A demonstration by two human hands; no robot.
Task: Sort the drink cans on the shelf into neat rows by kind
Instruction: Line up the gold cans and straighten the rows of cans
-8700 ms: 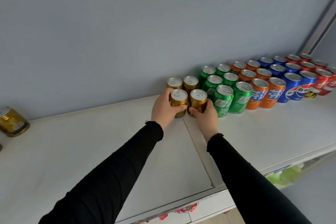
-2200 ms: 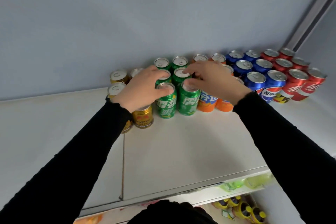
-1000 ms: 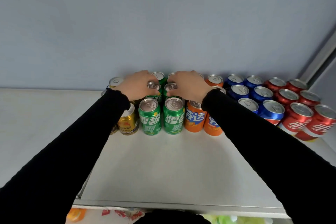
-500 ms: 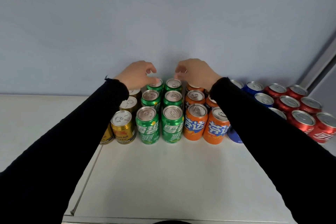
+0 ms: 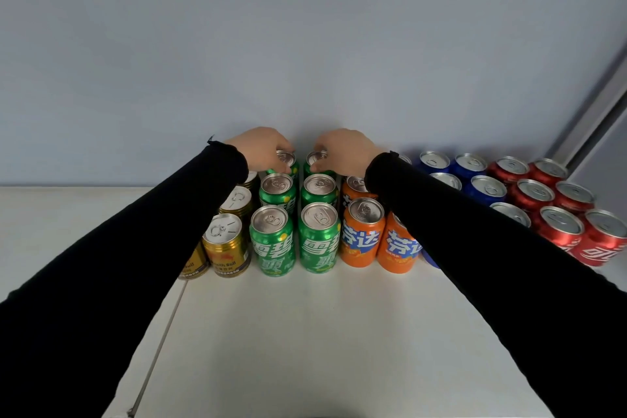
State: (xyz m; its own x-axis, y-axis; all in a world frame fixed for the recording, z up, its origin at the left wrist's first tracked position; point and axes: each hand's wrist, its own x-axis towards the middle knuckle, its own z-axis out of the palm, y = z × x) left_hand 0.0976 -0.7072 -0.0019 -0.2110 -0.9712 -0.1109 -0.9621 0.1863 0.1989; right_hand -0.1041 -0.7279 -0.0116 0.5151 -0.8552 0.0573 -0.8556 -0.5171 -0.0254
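Both hands reach over the block of cans to its back row, by the grey-blue wall [image 5: 305, 44]. The left hand [image 5: 261, 149] is curled over the top of the rear-left green can [image 5: 284, 163], its fingertips pinching the rim so that the lid shows just below and right of the knuckles. The right hand [image 5: 346, 151] does the same on the rear-right green can [image 5: 317, 161], with fingers curved down over the far edge and the thumb at the near edge; the lid peeks out at the left of the hand. The two gripped cans stand upright, just beside each other, at the far end of the two green columns. In front of them stand the middle green cans [image 5: 298, 190] and then the front green cans [image 5: 295, 241], all close together. Taking the green cans as the landmark: to their left are the gold cans [image 5: 225, 241], partly hidden by the left black sleeve [image 5: 118, 265]; to their right, touching, are the orange cans [image 5: 363, 234], then the blue cans [image 5: 475, 180], largely covered by the right black sleeve [image 5: 492, 265], and farthest right the red cans [image 5: 559, 214]. All stand on the white shelf [image 5: 305, 332], whose bare front part lies nearer the camera than the green cans.
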